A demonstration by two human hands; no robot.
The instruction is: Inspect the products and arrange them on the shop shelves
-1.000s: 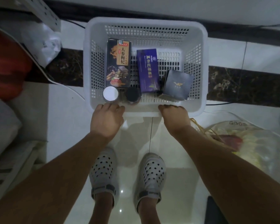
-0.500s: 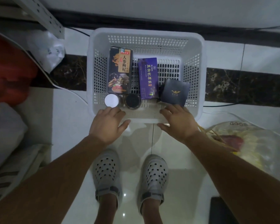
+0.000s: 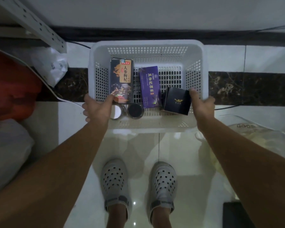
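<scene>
Floor (image 3: 76,129): glossy pale tile crossed by a dark marble band. The person stands on it looking straight down, in grey clogs (image 3: 115,180).
Basket (image 3: 146,46): white perforated plastic basket resting on the floor just ahead of the feet. It holds all the products, so they can be carried as one load.
Shelf upright (image 3: 34,22): white slotted metal post at the top left, beside the basket. It is probably part of the shelving the goods are meant for.
Left hand (image 3: 97,107): grasps the basket's left wall near the front corner, thumb inside and fingers wrapped outside.
Right hand (image 3: 202,102): grasps the right wall in the same way, thumb inside against the mesh. The matched grip on opposite sides looks like a balanced hold for lifting or shifting the basket.
Tall dark box (image 3: 122,81): lies flat on the left of the basket floor, printed face up and easy to read for checking.
Purple box (image 3: 149,87): lies flat beside it near the middle, label up.
Black cube box (image 3: 178,101): tilted at the right, close to the right thumb; whether they touch is unclear.
Dark-lidded jar (image 3: 135,111): upright at the front wall.
White-lidded jar (image 3: 116,111): upright beside it, partly hidden by the left hand.
Progress: nothing is on a shelf yet, judging from this view.
</scene>
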